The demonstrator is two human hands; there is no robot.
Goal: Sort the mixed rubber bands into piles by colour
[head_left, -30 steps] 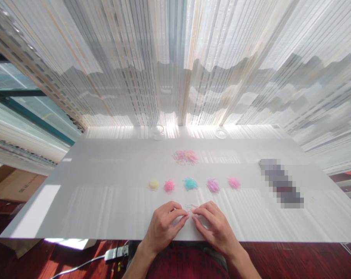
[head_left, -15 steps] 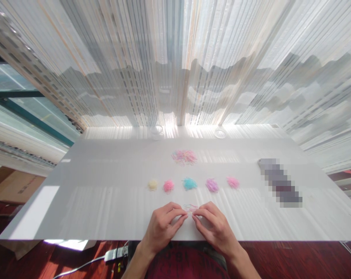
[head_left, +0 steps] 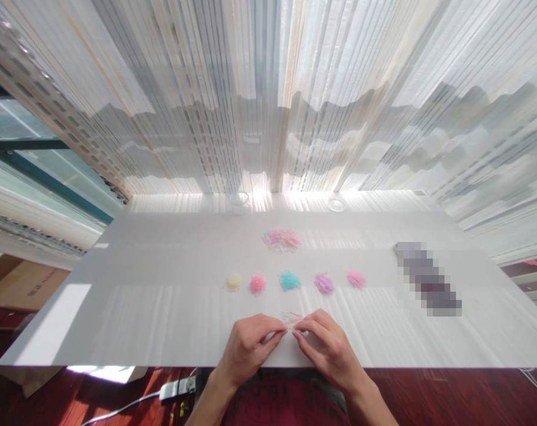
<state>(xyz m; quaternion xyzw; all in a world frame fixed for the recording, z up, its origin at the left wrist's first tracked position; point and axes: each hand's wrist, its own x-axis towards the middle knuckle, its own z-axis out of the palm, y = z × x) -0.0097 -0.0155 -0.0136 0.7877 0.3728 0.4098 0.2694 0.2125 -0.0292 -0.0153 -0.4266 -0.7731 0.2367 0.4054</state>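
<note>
My left hand [head_left: 254, 344] is closed in a pinch, thumb against fingertips, near the table's front edge. Facing it, my right hand [head_left: 328, 346] pinches in the same way, its fingertips a small gap from the left ones. What either pinch holds is too small to make out. Just beyond the fingertips lies a little loose group of thin pastel strands [head_left: 291, 318]. Farther off, small heaps stand in a row: a yellow heap [head_left: 233, 283], a deep pink heap [head_left: 257, 284], a teal heap [head_left: 289, 280], a purple heap [head_left: 324, 283] and a light pink heap [head_left: 356, 278].
A larger mixed-colour heap [head_left: 282, 239] lies behind the row on the white table [head_left: 161, 254]. Two clear round containers [head_left: 240, 202] [head_left: 337, 204] stand near the curtain [head_left: 259, 118]. A pixelated dark object [head_left: 428, 278] lies at the right. A cardboard box [head_left: 23, 281] is beyond the left edge.
Both hands stay at nearly the same spot, with fingertips shifting slightly. The left fingers have drawn closer together. More of the loose strands shows beyond the fingertips.
</note>
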